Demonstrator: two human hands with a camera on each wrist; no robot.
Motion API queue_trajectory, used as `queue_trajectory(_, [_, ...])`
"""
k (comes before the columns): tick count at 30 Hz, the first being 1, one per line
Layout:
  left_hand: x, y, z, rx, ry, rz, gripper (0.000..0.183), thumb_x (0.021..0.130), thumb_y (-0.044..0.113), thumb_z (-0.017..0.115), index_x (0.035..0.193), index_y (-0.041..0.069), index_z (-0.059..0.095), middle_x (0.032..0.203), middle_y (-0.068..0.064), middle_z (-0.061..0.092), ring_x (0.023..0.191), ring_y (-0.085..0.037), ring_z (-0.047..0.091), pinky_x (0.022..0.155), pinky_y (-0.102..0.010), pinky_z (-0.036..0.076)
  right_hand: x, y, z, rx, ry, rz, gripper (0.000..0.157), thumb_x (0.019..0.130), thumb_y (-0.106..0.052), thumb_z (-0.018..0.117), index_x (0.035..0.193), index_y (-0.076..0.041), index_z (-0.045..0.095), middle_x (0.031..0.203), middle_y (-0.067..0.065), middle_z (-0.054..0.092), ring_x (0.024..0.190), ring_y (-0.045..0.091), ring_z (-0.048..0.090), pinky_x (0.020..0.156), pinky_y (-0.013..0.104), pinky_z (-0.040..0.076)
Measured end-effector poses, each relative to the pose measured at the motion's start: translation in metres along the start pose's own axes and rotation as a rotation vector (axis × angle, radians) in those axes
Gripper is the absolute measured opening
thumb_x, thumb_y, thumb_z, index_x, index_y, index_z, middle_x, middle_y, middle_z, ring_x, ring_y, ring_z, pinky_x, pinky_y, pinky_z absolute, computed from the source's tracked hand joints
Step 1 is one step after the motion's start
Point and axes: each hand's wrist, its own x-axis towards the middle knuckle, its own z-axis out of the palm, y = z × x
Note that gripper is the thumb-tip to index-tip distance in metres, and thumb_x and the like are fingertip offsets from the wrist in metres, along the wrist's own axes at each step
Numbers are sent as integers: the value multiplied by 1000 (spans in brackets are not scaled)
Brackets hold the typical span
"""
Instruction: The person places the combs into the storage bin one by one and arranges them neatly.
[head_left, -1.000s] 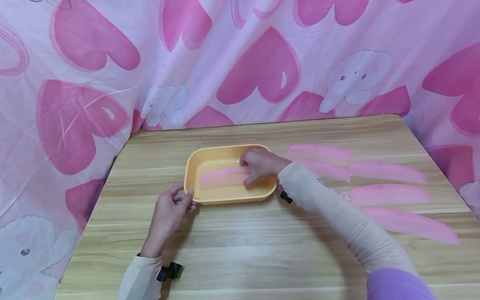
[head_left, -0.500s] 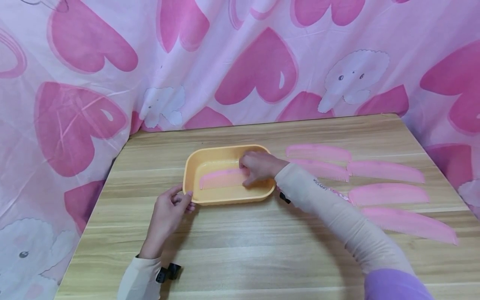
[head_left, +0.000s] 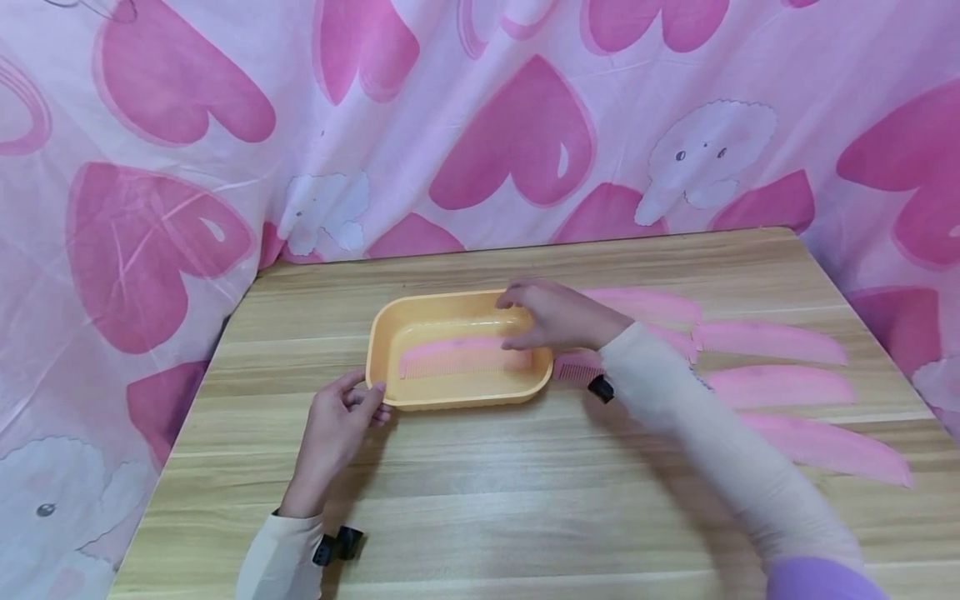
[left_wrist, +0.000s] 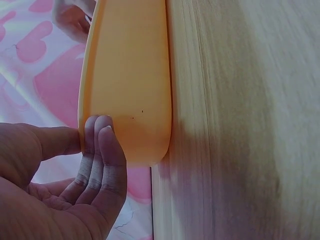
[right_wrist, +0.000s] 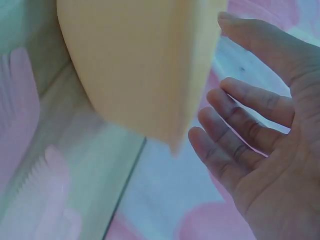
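A shallow orange plastic tray stands on the table, with one pink comb lying flat inside, teeth toward the front. My left hand pinches the tray's front left corner; in the left wrist view the thumb and fingers of that hand close on the rim. Over the tray's right end is my right hand, fingers spread and holding nothing. The right wrist view has this hand beside the tray wall, its fingers relaxed and apart.
Several more pink combs lie on the wooden table right of the tray, some partly covered by my right arm. One comb lies close against the tray's right end. A pink heart-patterned curtain hangs behind the table.
My right hand has let go of the comb in the tray and moved up and to the right, its fingers opening. The comb stays in the tray. My left hand keeps its grip.
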Motion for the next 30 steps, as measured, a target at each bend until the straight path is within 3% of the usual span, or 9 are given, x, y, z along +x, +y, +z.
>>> queue_trajectory(11, [1, 0, 0, -3, 6, -7, 44, 102, 10, 61, 140, -9, 50, 87, -20, 73, 71, -15, 70, 66, -26, 62, -69, 24, -21, 16, 86, 168, 56, 84, -27, 84, 129, -1, 64, 129, 13, 60, 120, 34, 57, 99, 51, 52])
queue_trajectory(22, [-1, 2, -1, 8, -1, -13, 43, 102, 12, 62, 139, -8, 52, 86, -17, 73, 72, -14, 70, 67, -25, 62, -134, 52, -13, -14, 147, 222, 60, 82, -32, 87, 125, 4, 66, 121, 16, 64, 110, 34, 60, 88, 51, 55])
queue_trajectory(30, [-1, 1, 0, 8, -1, -5, 41, 103, 12, 61, 137, -8, 53, 86, -17, 73, 72, -14, 70, 67, -25, 62, -167, 63, 3, 25, 173, 285, 63, 79, -40, 88, 122, 1, 69, 120, 14, 64, 108, 32, 63, 92, 54, 55])
